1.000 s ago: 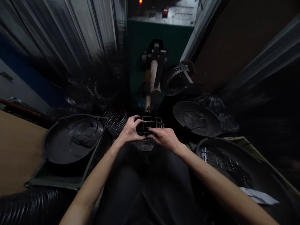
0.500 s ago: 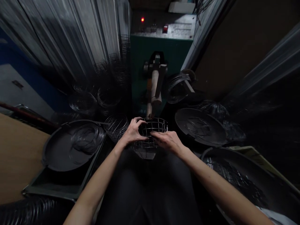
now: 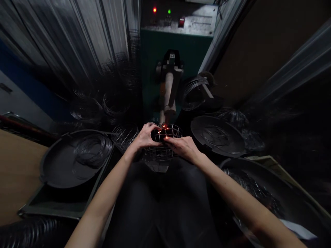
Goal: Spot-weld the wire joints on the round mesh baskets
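Note:
A round wire cage (image 3: 169, 132) of thin grid wires sits in front of me at the foot of a green welding machine (image 3: 178, 44). My left hand (image 3: 144, 137) grips its left rim and my right hand (image 3: 182, 147) grips its near right side. Orange sparks (image 3: 164, 130) glow on the cage's top wires, just under the machine's long electrode arm (image 3: 168, 93). A red and a green lamp are lit on the machine's panel.
A dark round pan (image 3: 64, 162) with wire rings lies at left on a green tray. Another pan (image 3: 217, 136) holds wire pieces at right, and a larger basin (image 3: 261, 196) sits nearer right. Coils of wire rings (image 3: 124, 134) stand behind, and corrugated metal walls close in.
Sparks have appeared on the cage top and the green lamp has lit. Both hands have shifted slightly on the cage; the view has tilted a little.

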### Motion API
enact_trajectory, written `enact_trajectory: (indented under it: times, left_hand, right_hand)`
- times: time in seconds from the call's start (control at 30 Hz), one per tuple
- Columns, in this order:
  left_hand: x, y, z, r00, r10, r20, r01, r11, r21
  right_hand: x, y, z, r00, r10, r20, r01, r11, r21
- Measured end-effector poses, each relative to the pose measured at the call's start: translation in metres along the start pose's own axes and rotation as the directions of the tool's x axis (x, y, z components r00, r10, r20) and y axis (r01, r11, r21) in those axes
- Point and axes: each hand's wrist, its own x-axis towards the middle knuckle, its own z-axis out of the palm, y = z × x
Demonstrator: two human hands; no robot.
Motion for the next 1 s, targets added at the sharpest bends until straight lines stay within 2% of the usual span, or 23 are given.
enact_trajectory:
  times: [0.13, 0.2, 0.33, 0.53, 0.67, 0.87, 0.93, 1.0]
  left_hand:
    - [0.002, 0.001, -0.002, 1.0, -0.022, -0.004, 0.022, 1.0, 0.018]
    - [0.005, 0.001, -0.002, 0.999, -0.049, -0.006, 0.049, 0.999, 0.022]
    - [0.018, -0.005, -0.003, 0.997, -0.074, -0.029, 0.075, 0.997, 0.032]
    - [0.03, -0.011, -0.007, 0.996, -0.091, -0.019, 0.091, 0.996, 0.01]
    - [0.041, -0.018, -0.008, 0.995, -0.083, -0.056, 0.083, 0.997, -0.002]
    - [0.06, -0.026, -0.004, 0.995, -0.097, -0.036, 0.089, 0.982, -0.168]
    - [0.06, -0.027, -0.001, 0.993, -0.108, -0.048, 0.096, 0.973, -0.21]
    - [0.053, -0.033, -0.002, 0.992, -0.114, -0.058, 0.098, 0.967, -0.235]
  right_hand:
    - [-0.011, 0.001, 0.006, 0.997, 0.029, -0.066, -0.028, 1.0, 0.011]
    - [-0.014, 0.002, 0.01, 0.99, 0.08, -0.116, -0.082, 0.996, -0.016]
    - [-0.004, 0.008, 0.012, 0.966, 0.192, -0.175, -0.2, 0.979, -0.03]
    - [0.01, 0.012, 0.009, 0.956, 0.223, -0.19, -0.226, 0.974, 0.006]
    - [0.018, 0.014, 0.007, 0.948, 0.273, -0.161, -0.276, 0.961, 0.008]
    - [0.04, 0.023, 0.006, 0.924, 0.341, -0.173, -0.332, 0.94, 0.084]
    - [0.03, 0.023, 0.004, 0.904, 0.36, -0.229, -0.329, 0.93, 0.163]
    - [0.005, 0.017, 0.0, 0.868, 0.392, -0.304, -0.313, 0.908, 0.277]
